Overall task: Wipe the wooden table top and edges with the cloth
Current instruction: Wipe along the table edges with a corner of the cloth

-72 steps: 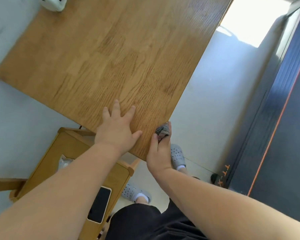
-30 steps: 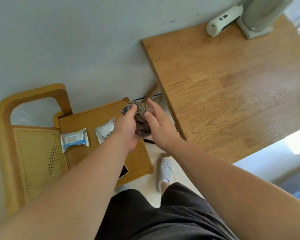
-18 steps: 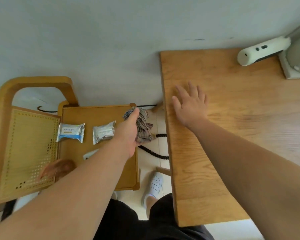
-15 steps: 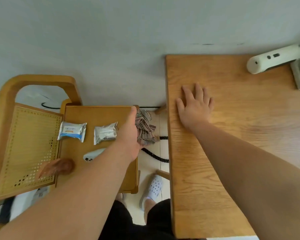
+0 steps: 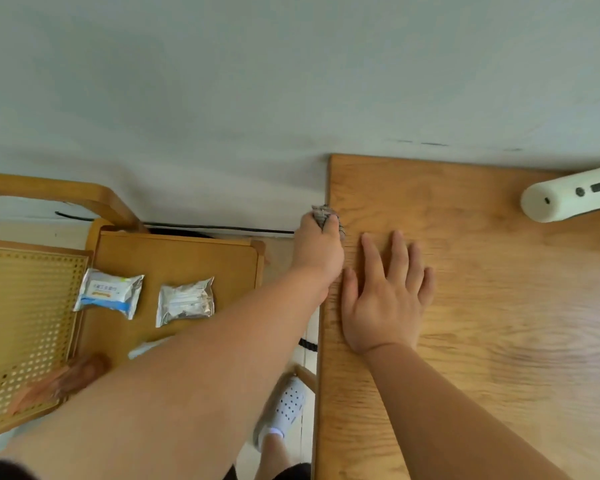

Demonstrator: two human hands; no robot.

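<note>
The wooden table (image 5: pixel 482 306) fills the right half of the view, its left edge running top to bottom at the centre. My left hand (image 5: pixel 317 249) is shut on a grey striped cloth (image 5: pixel 324 214) and presses it against that left edge near the far corner. Most of the cloth is hidden inside my fist. My right hand (image 5: pixel 385 299) lies flat on the table top just beside the edge, fingers spread, holding nothing.
A wooden chair (image 5: pixel 174 258) stands to the left, with two foil packets (image 5: pixel 110 292) (image 5: pixel 186 301) on its seat. A white device (image 5: pixel 568 194) lies at the table's far right. A black cable (image 5: pixel 219 227) runs along the wall. My white shoe (image 5: pixel 286 407) shows below.
The cloth passed from my right hand to my left. My left hand then carried it from above the chair to the table's left edge; my right hand settled flat on the top.
</note>
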